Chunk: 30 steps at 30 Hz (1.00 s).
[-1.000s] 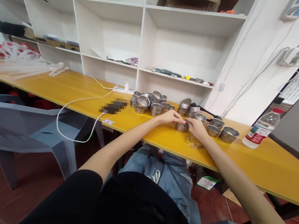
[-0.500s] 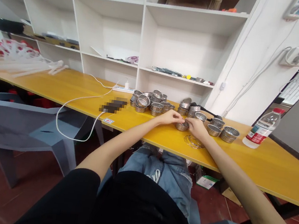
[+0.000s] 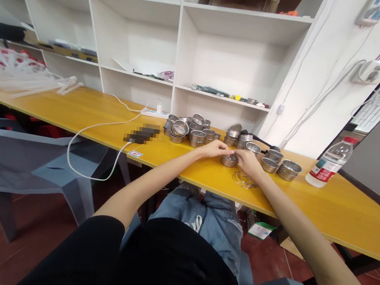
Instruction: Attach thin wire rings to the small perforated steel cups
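A small round strainer basket of perforated metal stands on the table in front of me. Over its top, my left hand comes in from the left with fingertips pinched together. From the right, my right hand is closed too, and its fingertips meet those of the left hand above the basket. Whatever lies between the fingers is too small to make out. Several thin metal wire rings lie loosely just below my right hand, near the table edge.
More perforated baskets are stacked behind to the left, and others stand to the right. A water bottle is farther right on the yellow table. A white cable hangs over the front edge. White shelving rises behind.
The whole view has shifted slightly. Both hands keep their pinched position over the same strainer basket, with hardly any visible movement.
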Motion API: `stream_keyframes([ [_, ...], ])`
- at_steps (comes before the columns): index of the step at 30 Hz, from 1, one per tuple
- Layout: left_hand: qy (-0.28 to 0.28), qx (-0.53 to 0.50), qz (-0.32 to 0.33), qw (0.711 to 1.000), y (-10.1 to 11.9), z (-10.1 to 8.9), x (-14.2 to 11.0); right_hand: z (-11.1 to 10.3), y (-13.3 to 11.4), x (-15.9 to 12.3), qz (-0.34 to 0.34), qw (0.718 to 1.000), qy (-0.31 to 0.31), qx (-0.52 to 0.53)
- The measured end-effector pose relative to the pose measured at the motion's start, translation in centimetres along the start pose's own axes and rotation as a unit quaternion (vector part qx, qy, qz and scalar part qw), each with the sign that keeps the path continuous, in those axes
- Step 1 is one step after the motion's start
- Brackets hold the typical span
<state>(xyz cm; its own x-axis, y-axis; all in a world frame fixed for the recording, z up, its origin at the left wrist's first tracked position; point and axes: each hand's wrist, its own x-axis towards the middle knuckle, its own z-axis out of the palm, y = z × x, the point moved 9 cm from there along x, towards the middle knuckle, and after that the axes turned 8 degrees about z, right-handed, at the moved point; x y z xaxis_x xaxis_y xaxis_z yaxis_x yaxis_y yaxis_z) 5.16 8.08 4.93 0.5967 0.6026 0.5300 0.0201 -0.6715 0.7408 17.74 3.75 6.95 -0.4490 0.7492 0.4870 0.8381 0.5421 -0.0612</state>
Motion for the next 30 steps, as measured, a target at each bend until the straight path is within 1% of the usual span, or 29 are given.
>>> stream_keyframes([
  [4,-0.033,-0.034,0.004,0.999,0.4,0.1,-0.2,0.2,0.0,0.1,0.011,1.0,-0.004,-0.012],
  [6,-0.034,-0.036,0.006,0.999,0.4,-0.1,-0.2,0.3,0.0,0.1,0.014,1.0,-0.006,-0.016],
  [11,-0.017,-0.036,-0.019,0.999,-0.4,-0.6,-0.5,0.3,-0.1,0.1,0.009,1.0,-0.014,-0.015],
  [18,-0.001,-0.04,-0.029,0.999,-1.0,-0.8,-0.5,0.2,0.3,0.3,-0.004,1.0,-0.01,0.0],
  [22,0.01,-0.041,-0.024,0.999,-0.7,-0.6,-0.5,0.2,0.4,0.2,-0.015,1.0,-0.002,0.017],
  [30,0.026,-0.047,-0.011,0.998,0.6,-0.1,-0.8,0.2,0.6,0.1,-0.012,1.0,0.005,0.022],
])
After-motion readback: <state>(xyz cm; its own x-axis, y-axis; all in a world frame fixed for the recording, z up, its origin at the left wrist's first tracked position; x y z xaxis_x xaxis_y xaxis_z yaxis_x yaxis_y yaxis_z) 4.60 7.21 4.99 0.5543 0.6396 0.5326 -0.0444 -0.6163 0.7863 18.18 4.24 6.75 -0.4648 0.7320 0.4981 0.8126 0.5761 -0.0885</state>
